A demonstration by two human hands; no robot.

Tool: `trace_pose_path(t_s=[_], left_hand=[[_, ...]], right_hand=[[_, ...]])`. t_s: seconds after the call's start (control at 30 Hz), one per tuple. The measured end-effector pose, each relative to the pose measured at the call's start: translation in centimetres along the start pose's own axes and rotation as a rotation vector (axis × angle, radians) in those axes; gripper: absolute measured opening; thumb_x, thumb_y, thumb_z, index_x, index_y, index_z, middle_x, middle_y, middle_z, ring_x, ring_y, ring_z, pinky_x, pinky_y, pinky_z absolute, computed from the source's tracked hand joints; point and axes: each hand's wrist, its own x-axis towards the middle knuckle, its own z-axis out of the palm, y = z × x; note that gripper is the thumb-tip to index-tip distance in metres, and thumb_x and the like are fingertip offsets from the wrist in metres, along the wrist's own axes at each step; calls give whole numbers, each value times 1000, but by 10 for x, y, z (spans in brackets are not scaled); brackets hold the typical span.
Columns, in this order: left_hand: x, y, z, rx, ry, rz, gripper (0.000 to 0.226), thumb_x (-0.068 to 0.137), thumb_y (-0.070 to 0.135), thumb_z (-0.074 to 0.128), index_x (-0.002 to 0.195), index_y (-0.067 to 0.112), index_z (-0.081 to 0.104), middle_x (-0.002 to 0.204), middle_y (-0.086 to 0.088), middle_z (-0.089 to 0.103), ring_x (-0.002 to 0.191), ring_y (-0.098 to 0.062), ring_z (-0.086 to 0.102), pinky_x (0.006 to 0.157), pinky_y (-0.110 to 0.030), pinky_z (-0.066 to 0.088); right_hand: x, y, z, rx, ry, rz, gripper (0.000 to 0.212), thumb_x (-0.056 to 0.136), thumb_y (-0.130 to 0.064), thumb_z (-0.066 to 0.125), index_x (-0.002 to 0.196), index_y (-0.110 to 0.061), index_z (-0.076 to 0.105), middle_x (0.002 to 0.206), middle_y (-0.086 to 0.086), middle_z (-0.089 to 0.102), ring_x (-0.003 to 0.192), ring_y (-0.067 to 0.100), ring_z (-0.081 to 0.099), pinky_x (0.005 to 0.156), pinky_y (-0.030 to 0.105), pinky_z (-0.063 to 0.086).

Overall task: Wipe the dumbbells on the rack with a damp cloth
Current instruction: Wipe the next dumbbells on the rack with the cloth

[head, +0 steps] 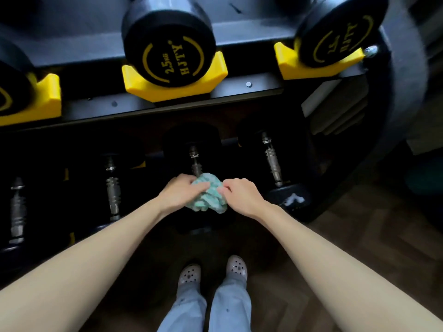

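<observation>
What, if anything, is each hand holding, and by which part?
Both hold the bunched green cloth: the left hand grips its left side, the right hand pinches its right edge.

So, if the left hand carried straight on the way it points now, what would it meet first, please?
The left hand holds the green cloth, so that comes first; beyond it, probably the metal handle of the middle lower-rack dumbbell, though depth is unclear.

Lower tier: cloth [208, 195] sitting on lower dumbbell [195, 159], left hand [177, 195] and right hand [242, 197] flanking it. Upper dumbbell [167, 44] resting in cradle [172, 92], above and behind. 2 shoes [189, 275] standing before rack [239, 89].
</observation>
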Motion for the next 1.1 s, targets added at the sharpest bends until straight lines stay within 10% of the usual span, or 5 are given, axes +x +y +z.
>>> trace_pose_path(t_s=[0.37,0.63,0.83,0.97,1.1], left_hand=[[-9,113,65,-73,-252,287,48,76,10,74,114,23,47,92,1,58,73,-11,61,61,-16,51],[34,181,125,323,153,785,29,87,6,56,110,17,70,116,-2,60,107,-21,49,93,-31,37],[66,165,151,765,-138,735,38,84,2,46,117,11,63,119,-6,61,114,-25,53,94,-38,44],[76,153,151,699,-235,444,48,57,21,37,90,6,68,97,-13,69,97,-30,61,83,-39,51],[95,162,168,484,-254,242,48,89,31,41,133,13,50,128,-11,56,119,-25,52,96,-25,40]], right_hand=[[-89,90,-72,1025,525,261,28,88,-35,61,97,-12,48,83,0,59,63,8,60,53,20,48],[-111,179,-90,166,901,421,26,92,-27,57,109,-11,68,87,1,46,78,16,45,61,24,20],[-71,204,-50,256,416,711,37,98,-27,38,128,-9,51,125,14,54,117,34,49,93,37,38],[-44,200,-35,504,522,594,39,98,-19,39,137,-15,46,136,9,51,125,27,46,100,32,37],[-20,207,-36,919,375,419,43,102,-21,29,144,-27,36,152,-2,30,140,18,27,115,32,20]])
